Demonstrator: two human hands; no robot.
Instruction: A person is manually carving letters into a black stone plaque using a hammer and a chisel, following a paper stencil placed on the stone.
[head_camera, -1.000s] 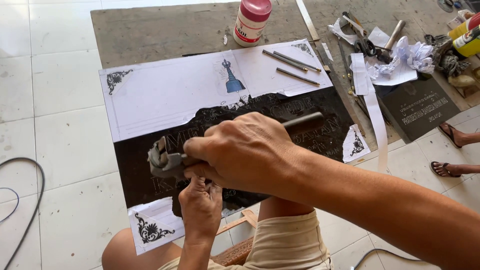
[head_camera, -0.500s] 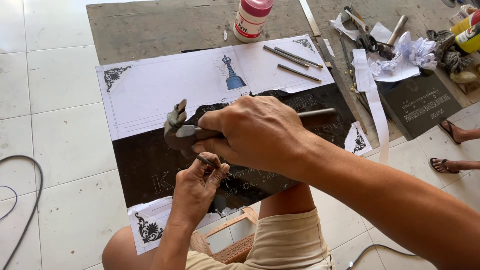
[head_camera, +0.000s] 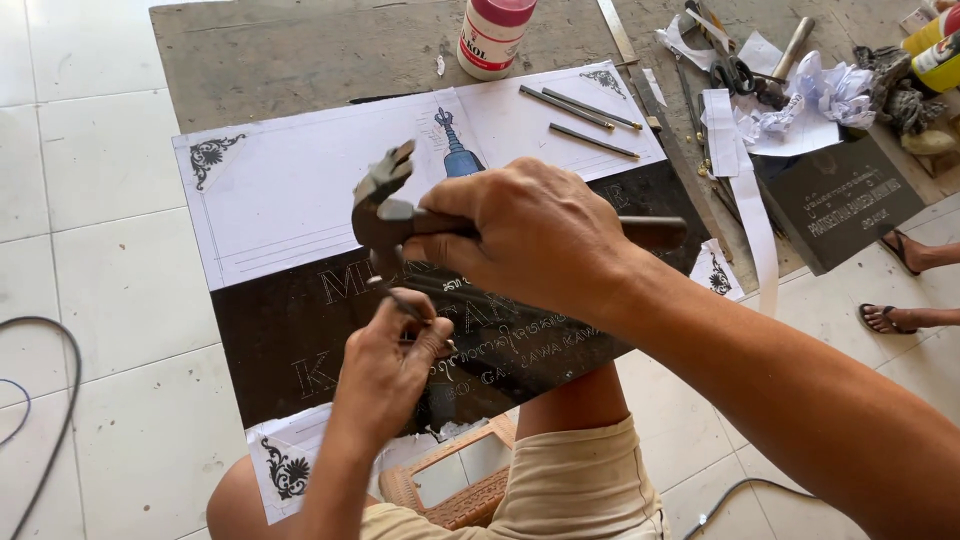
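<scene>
My right hand (head_camera: 535, 235) grips a claw hammer (head_camera: 385, 205) by its handle, the head raised above a black stone slab (head_camera: 300, 340) with carved lettering. My left hand (head_camera: 385, 370) holds a thin metal chisel (head_camera: 400, 298) upright, its tip on the slab's lettering just below the hammer head. A white paper template (head_camera: 290, 200) with corner ornaments and a small blue figure covers the slab's far half. The slab rests over my knees.
A white bottle with a pink cap (head_camera: 492, 35) stands at the far edge. Three spare chisels (head_camera: 585, 118) lie on the paper. A smaller dark plaque (head_camera: 840, 200), crumpled paper (head_camera: 830, 90) and tools lie to the right. Another person's sandalled feet (head_camera: 905, 285) are at right. A cable (head_camera: 45, 400) runs at left.
The hammer head has swung from low at the left up and over the chisel. My left hand has shifted right along the slab with the chisel.
</scene>
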